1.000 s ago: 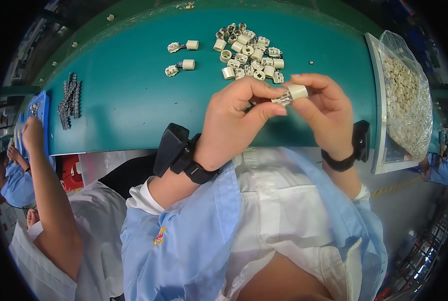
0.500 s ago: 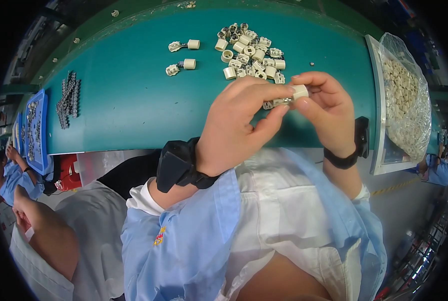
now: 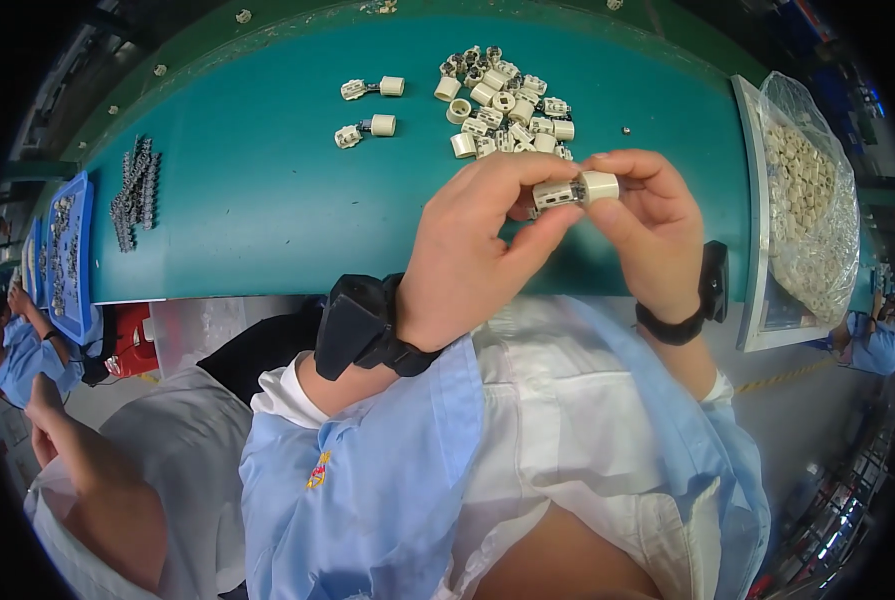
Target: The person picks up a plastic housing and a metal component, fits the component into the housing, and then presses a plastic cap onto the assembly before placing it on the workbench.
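Above the near part of the green table, my left hand (image 3: 477, 245) pinches a cream slotted plastic housing (image 3: 555, 194) between thumb and fingers. My right hand (image 3: 654, 225) grips a smooth cream round cap (image 3: 599, 186) at the housing's right end. A thin dark and metallic part shows between the two pieces; whether they are joined I cannot tell. Just beyond my fingers lies a pile of similar cream caps and housings (image 3: 507, 100). Two more cap-and-housing pairs, an upper one (image 3: 372, 88) and a lower one (image 3: 365, 130), lie left of the pile, each with a dark piece between.
Dark grey connector strips (image 3: 135, 195) lie at the table's left, beside a blue tray (image 3: 80, 260) of small parts. On the right, a clear plastic bag of cream parts (image 3: 807, 200) sits in a metal-edged tray (image 3: 754, 190). Another person's arm (image 3: 107, 500) is at lower left.
The housing in my left hand has turned, and its slotted side now faces up. My right fingers have shifted slightly around the cap. The neighbouring person's arm has moved a little.
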`<state>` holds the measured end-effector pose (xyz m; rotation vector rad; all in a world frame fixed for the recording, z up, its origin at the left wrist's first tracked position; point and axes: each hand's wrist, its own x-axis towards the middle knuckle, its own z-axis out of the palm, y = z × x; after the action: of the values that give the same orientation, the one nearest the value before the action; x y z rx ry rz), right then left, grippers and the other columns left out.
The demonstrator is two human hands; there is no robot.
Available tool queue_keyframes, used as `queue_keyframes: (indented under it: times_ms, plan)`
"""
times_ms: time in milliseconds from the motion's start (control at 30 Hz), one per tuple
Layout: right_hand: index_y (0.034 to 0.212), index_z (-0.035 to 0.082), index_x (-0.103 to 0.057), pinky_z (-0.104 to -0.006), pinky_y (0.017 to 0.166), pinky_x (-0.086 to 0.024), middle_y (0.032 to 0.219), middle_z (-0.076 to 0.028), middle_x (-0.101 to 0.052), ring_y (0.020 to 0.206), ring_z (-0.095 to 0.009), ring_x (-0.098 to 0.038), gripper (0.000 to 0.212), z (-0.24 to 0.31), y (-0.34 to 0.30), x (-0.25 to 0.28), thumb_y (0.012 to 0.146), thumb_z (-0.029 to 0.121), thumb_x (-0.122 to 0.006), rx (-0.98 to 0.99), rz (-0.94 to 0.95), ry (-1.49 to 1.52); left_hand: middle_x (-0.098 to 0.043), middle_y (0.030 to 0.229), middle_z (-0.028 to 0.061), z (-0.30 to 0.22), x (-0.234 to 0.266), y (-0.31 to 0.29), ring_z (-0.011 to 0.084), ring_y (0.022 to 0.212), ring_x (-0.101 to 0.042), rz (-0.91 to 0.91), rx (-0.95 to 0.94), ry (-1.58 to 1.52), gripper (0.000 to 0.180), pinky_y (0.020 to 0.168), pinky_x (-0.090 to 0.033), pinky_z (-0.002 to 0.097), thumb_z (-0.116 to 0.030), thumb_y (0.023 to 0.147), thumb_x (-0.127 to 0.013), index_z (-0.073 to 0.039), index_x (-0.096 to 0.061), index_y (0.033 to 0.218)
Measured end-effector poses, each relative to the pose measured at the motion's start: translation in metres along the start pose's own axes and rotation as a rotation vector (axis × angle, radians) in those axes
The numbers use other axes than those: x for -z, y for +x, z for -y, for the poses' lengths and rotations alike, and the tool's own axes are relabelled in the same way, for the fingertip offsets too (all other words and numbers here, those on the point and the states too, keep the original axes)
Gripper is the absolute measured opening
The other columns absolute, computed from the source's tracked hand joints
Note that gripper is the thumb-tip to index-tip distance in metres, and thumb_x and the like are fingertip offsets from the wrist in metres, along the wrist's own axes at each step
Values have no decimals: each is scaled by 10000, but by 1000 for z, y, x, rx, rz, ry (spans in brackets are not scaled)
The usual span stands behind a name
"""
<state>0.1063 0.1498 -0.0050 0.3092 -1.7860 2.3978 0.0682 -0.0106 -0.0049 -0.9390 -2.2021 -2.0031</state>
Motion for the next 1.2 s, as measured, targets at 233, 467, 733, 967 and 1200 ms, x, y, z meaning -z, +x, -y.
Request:
queue_keyframes:
  times_ms: [233,467,733,967,1200]
  plan:
    - [1050,-30,-483,-261,807,-423,1016,-106,-548,934,-153,-527,302,4,-2,-2,762,-29,-571,-69,-7,-106,-568,739,85,6,2,0,235,640,-530,-25,-171,185,233,586,-427,305,-54,693,-652,-47,-584,916]
    - [1058,-36,-485,-252,792,-434,1008,-107,-551,914,-150,-537,312,1,-1,-5,762,-23,-581,-50,-37,-90,-573,720,87,0,3,-1,219,605,-534,-35,-157,220,203,557,-431,289,-35,691,-641,-37,-592,888]
    - [1062,-40,-483,-253,777,-440,983,-107,-565,892,-157,-548,302,3,-1,-6,777,5,-576,-97,-38,-102,-591,866,58,2,4,-4,77,757,-538,29,114,-94,168,651,-438,197,19,783,-561,22,-563,952]
    - [1068,-44,-480,-245,796,-453,990,-124,-573,896,-142,-552,299,2,-1,0,791,11,-578,-50,-20,-75,-592,846,53,4,5,-4,71,754,-546,27,296,-350,137,646,-433,183,-6,806,-547,18,-544,940]
    - [1078,-38,-472,-255,811,-445,1006,-123,-568,920,-148,-543,301,-2,1,-3,797,9,-566,-44,-3,-67,-584,694,36,-5,8,2,50,596,-512,89,530,-527,131,517,-391,161,-142,857,-504,-19,-542,876]
